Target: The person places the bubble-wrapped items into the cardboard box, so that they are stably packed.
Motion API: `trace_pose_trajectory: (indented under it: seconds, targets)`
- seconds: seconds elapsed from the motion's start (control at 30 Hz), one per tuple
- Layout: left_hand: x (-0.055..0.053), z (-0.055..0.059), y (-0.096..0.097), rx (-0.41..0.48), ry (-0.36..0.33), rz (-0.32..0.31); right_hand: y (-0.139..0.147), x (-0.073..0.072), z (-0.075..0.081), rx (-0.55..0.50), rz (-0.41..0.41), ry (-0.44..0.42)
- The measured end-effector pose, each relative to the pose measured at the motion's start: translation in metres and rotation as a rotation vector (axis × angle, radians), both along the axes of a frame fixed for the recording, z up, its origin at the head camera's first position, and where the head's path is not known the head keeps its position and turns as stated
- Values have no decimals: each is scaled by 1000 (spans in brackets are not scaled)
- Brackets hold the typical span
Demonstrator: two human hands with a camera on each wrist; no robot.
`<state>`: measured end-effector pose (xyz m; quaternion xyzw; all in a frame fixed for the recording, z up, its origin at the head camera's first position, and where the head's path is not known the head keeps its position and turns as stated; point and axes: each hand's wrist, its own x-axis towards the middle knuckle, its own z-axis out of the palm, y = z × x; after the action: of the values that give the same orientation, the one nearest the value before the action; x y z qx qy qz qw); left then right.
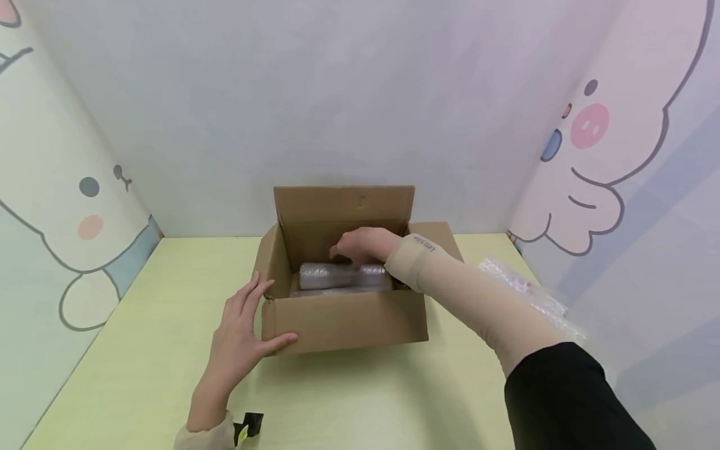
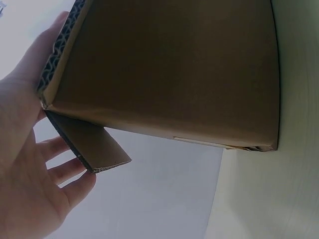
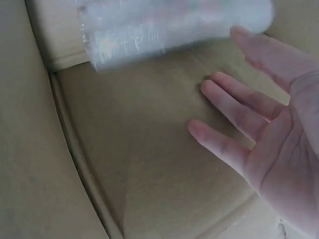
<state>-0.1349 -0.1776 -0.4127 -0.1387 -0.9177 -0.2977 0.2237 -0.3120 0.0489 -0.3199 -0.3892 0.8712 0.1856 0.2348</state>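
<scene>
within the carton (image 1: 343,322), the right hand (image 1: 362,245) reaches with fingers loose and spread, close to a clear-wrapped roll (image 1: 317,275) but not gripping it; whether a fingertip touches it cannot be told. the left hand (image 1: 239,331) spans the carton's near left corner, thumb and fingers wide apart. nearer the front, another clear-wrapped piece (image 1: 332,292) lies partly hidden. with the flaps (image 1: 345,203) unclosed and bubble wrap (image 1: 523,290) outside on the bench (image 1: 140,344), the work looks unfinished.
</scene>
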Motion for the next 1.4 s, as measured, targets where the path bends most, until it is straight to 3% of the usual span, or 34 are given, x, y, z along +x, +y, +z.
trace_pose_trajectory:
  seconds: [0.2,0.37,0.53,0.7,0.97,1.13,1.4]
  targets:
    - [-1,0,0,-1,18,-9,3,-1,3,-8,-5,16]
    - [-3,-1,1,-6,23,-17,11,-2,15,-88,-25,-16]
    - [-5,0,2,-16,8,-20,23,3,43,-189,-42,-52]
    - [-7,1,1,-26,1,-21,46,11,74,-380,-14,-58]
    - [-10,2,0,-34,-23,-10,102,33,107,-649,-35,-4]
    - [-11,2,0,-37,-29,-9,144,53,106,-751,-41,96]
    - [-9,4,-4,-38,-43,3,215,78,72,-834,-93,232]
